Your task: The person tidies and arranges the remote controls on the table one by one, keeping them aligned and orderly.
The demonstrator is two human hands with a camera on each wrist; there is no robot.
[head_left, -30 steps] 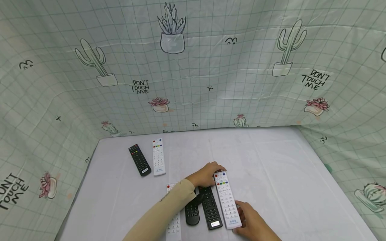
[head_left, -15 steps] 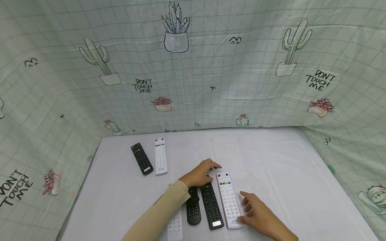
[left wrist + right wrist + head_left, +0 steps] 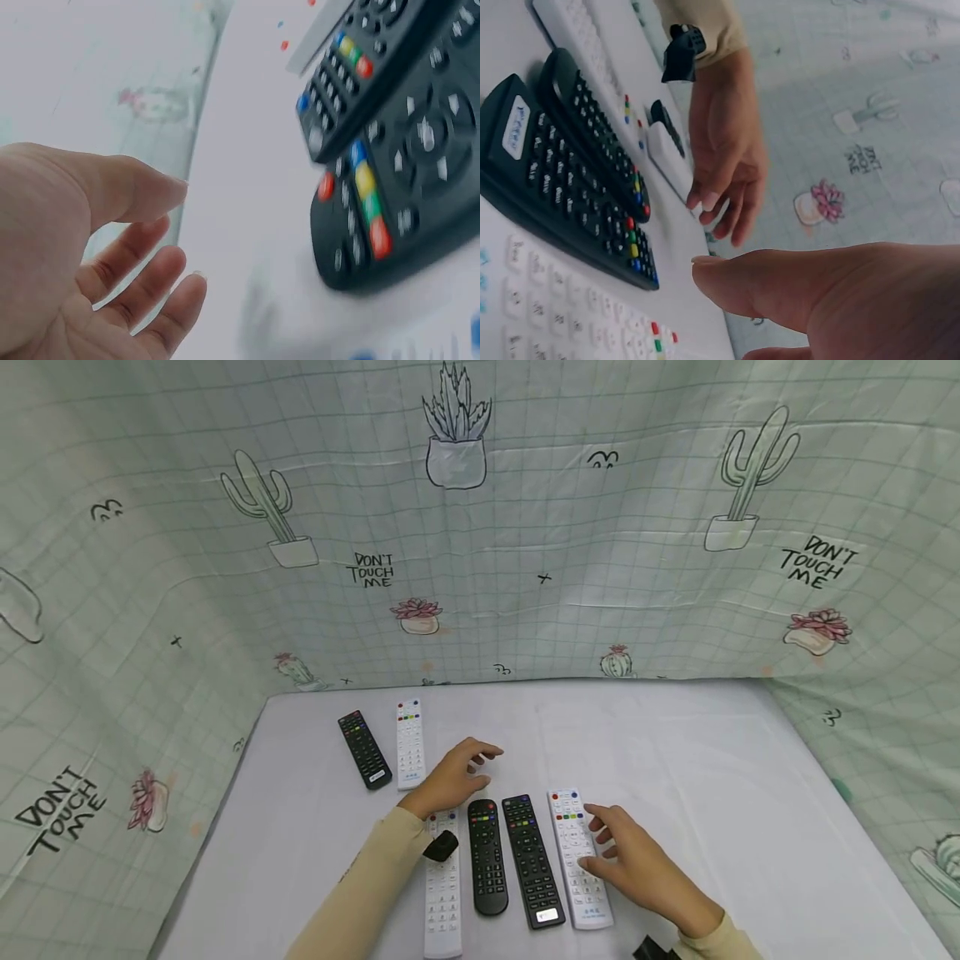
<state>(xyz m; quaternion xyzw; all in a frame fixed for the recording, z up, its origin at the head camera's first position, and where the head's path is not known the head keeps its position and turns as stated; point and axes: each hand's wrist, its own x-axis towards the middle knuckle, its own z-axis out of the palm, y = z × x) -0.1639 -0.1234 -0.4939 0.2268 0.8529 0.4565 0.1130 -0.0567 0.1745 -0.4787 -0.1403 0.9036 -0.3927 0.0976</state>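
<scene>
Four remotes lie side by side near the table's front: a white remote [image 3: 443,885], a rounded black remote [image 3: 487,857], a flat black remote [image 3: 532,862] and another white remote [image 3: 578,868]. My left hand [image 3: 474,762] hovers just behind the row with relaxed fingers and holds nothing. In the left wrist view the left hand [image 3: 127,255] is open beside the rounded black remote [image 3: 397,202]. My right hand [image 3: 597,839] rests spread fingers on the right white remote's right side. The right wrist view shows my thumb [image 3: 780,289] above that white remote [image 3: 547,315].
A black remote [image 3: 364,761] and a white remote [image 3: 409,743] lie together at the back left of the white table [image 3: 675,760]. A cactus-print cloth [image 3: 525,543] walls in the back and both sides.
My left hand has lifted off the black remotes and drawn back to the left, uncovering them. My right hand has slid forward along the right white remote.
</scene>
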